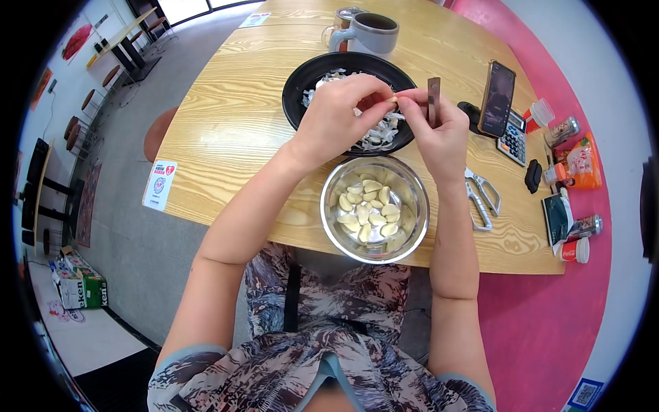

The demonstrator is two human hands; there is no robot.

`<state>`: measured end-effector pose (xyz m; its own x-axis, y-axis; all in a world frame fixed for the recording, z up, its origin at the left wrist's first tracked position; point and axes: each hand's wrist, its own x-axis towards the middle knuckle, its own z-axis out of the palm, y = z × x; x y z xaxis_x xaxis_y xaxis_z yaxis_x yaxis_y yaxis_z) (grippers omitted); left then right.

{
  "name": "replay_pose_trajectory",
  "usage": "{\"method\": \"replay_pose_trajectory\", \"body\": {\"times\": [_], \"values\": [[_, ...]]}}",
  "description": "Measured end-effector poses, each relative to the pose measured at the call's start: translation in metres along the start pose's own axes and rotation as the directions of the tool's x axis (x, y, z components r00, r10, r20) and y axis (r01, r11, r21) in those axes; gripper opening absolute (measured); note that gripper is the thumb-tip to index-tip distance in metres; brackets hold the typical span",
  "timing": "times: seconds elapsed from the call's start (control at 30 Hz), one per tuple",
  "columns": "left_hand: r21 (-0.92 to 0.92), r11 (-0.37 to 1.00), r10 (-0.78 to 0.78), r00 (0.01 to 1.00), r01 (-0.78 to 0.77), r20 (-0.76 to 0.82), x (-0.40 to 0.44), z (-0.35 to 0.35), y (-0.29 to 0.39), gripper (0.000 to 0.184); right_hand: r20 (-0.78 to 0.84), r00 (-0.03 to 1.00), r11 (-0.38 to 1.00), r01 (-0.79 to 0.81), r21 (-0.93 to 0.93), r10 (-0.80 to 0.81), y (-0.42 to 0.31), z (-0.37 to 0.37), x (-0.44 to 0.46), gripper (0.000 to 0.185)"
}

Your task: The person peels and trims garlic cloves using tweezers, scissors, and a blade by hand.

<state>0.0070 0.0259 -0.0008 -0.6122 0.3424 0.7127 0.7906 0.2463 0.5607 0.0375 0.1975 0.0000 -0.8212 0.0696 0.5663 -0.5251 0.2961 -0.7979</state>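
Over the black pan (295,69), my left hand (336,117) is closed in a pinch on a small garlic clove (392,99), mostly hidden by the fingers. The fingertips of my right hand (439,137) meet it at the same clove. That right hand also grips a small knife (434,96), whose flat metal end stands up between the fingers. White garlic skins (381,137) lie in the pan below. Nearer to me, a steel bowl (328,218) holds several peeled garlic cloves (371,206).
Scissors (484,199) lie right of the bowl. A propped phone (498,99), a calculator (513,141) and a black object (533,176) are farther right. Behind the pan stand a grey mug (374,41) and a glass jar (343,20). Cups and packets line the table's right edge.
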Motion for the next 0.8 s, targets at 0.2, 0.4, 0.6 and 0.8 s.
{"method": "replay_pose_trajectory", "body": {"times": [0.2, 0.4, 0.6, 0.8], "values": [[-0.012, 1.0, -0.015, 1.0, 0.015, -0.004, 0.0001, -0.0008, 0.0004, 0.013, 0.004, 1.0, 0.999, -0.001, -0.033, 0.001, 0.001, 0.0002, -0.0005, 0.008], [-0.059, 0.998, -0.023, 1.0, 0.024, 0.017, -0.0006, -0.0008, 0.0015, 0.013, -0.003, 1.0, 1.0, 0.017, -0.014, -0.017, 0.0024, 0.0032, -0.0006, 0.006], [-0.467, 0.831, -0.282, 0.953, 0.301, 0.111, 0.0002, -0.001, -0.0015, 0.013, -0.021, 0.999, 0.999, -0.031, -0.023, 0.03, -0.0025, -0.0003, -0.0012, 0.003], [-0.736, 0.565, -0.403, 0.903, 0.373, 0.148, 0.0036, -0.0066, -0.0048, 0.015, -0.077, 0.997, 0.999, -0.019, -0.027, 0.017, -0.0022, -0.0003, 0.0009, 0.004]]}}
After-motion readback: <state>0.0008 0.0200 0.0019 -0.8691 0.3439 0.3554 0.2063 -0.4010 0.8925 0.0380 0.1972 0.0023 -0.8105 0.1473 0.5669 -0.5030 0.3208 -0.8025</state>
